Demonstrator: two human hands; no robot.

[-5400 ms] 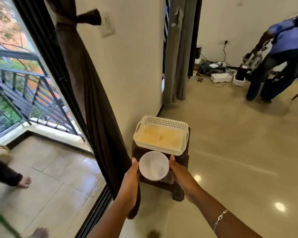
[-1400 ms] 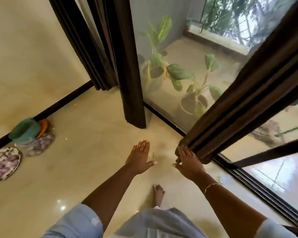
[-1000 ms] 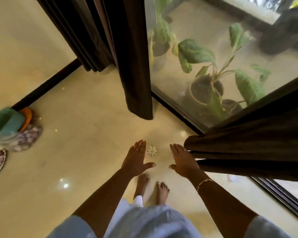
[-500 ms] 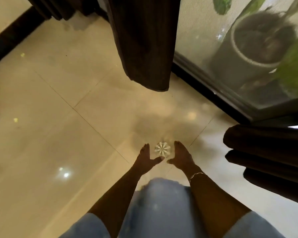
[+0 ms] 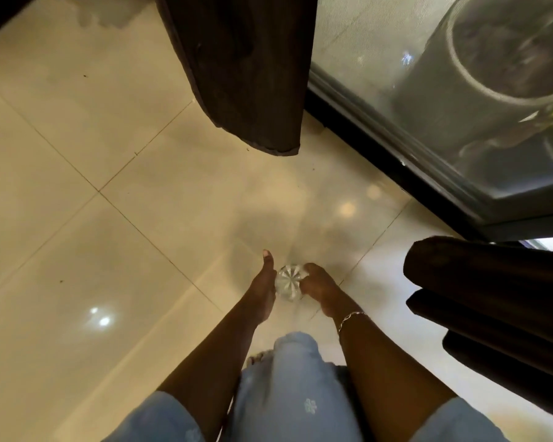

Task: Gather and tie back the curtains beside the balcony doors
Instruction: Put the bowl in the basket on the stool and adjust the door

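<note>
A dark brown curtain hangs at the top centre, its hem just above the floor. More folds of a brown curtain bulge in from the right edge. Low on the tiled floor stands a small clear ribbed glass, seen from above. My left hand lies against its left side with straight fingers. My right hand curls round its right side. Neither hand touches a curtain.
The black sliding-door frame runs diagonally at the right, with the glass door and a grey plant pot behind it. My bent knees in pale blue cloth fill the bottom centre. Cream floor tiles spread to the left.
I have bent lower toward the floor. Both hands have closed in from apart onto the sides of the small glass. The curtains hang as before.
</note>
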